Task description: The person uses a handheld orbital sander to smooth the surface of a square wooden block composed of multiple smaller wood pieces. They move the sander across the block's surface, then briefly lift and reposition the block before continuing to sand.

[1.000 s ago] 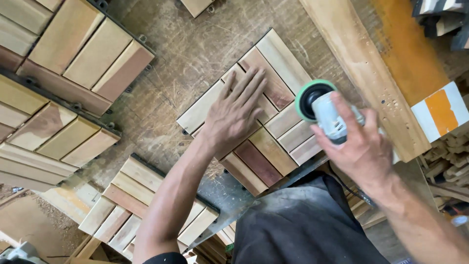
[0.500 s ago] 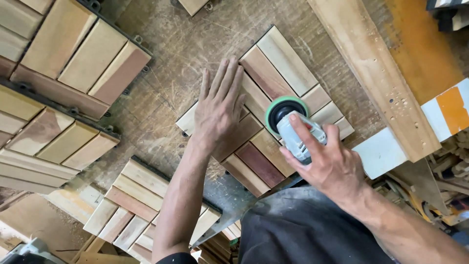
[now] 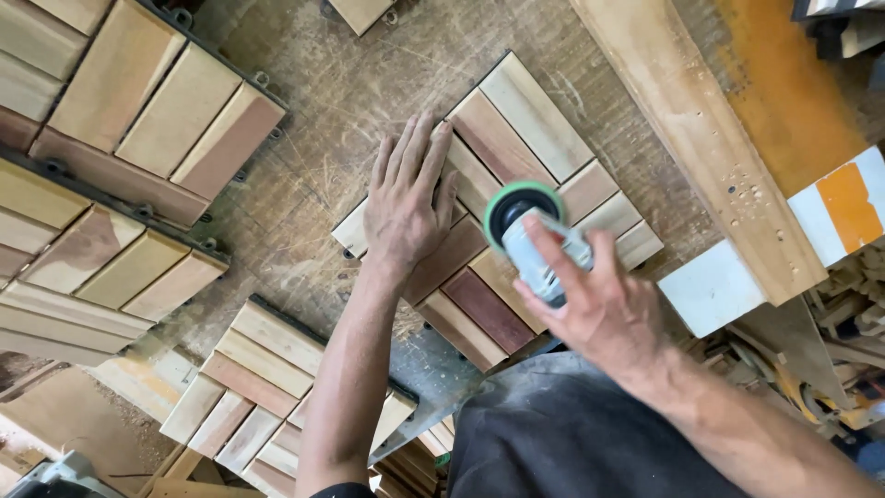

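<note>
Far to the left of the wooden tile [image 3: 516,175] being sanded, more slat tiles [image 3: 120,148] lie stacked, and another slat tile [image 3: 267,387] sits down and left of it near the bench edge. The wooden tile itself lies flat on the scratched workbench [image 3: 341,101], turned like a diamond. The left hand [image 3: 406,198] lies on the tile's left corner, open and flat with the fingers spread, pressing down and gripping nothing. To do this step well, that hand should keep pushing the tile hard onto the bench so it does not slide or spin, and the fingers should stay clear of the round pad. Just right of that hand, on the middle of the tile, is the sander [image 3: 530,235], a grey tool with a green-rimmed round pad. The right hand [image 3: 599,309] is wrapped tight around its body. It looks like the pad sits flat on the slats, though the hand hides part of it, so I cannot be sure. The pad should stay flat and glide slowly along the slats, not tip on an edge. To the right of the tile a long wooden beam [image 3: 701,138] runs across the bench. Compared with a second ago, the sander has moved left from the tile's right edge to its middle, and the left hand has slid left to the corner.
</note>
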